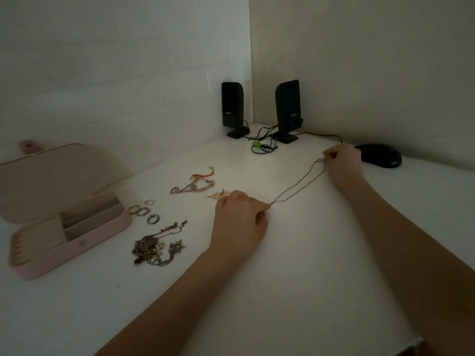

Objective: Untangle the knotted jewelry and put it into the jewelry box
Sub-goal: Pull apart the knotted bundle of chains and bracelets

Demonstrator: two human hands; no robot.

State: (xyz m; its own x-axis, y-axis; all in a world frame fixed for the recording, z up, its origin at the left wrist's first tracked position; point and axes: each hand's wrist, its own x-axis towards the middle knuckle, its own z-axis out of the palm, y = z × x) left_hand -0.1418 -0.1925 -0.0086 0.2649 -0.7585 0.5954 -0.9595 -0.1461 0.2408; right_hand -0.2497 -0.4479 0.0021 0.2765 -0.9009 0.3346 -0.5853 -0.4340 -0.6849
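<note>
A: From the head view, how much room is there on the table [295, 265]?

B: Bare white surface runs from the forearms to the near edge; walls close off the far side and the corner.

A: And the chain?

B: A thin necklace chain [295, 187] is stretched doubled between both hands. The left hand [240, 219] pinches its near end, the right hand [344, 161] pinches the far end, beside the black mouse [380, 155].

A: The box?

B: The pink jewelry box [77, 242] lies open at far left, lid leaning back.

A: Counts?

B: Four rings [144, 211], one dark tangled pile [156, 246], a pinkish bracelet cluster [192, 185], one small gold piece [219, 194], two speakers [286, 110].
</note>
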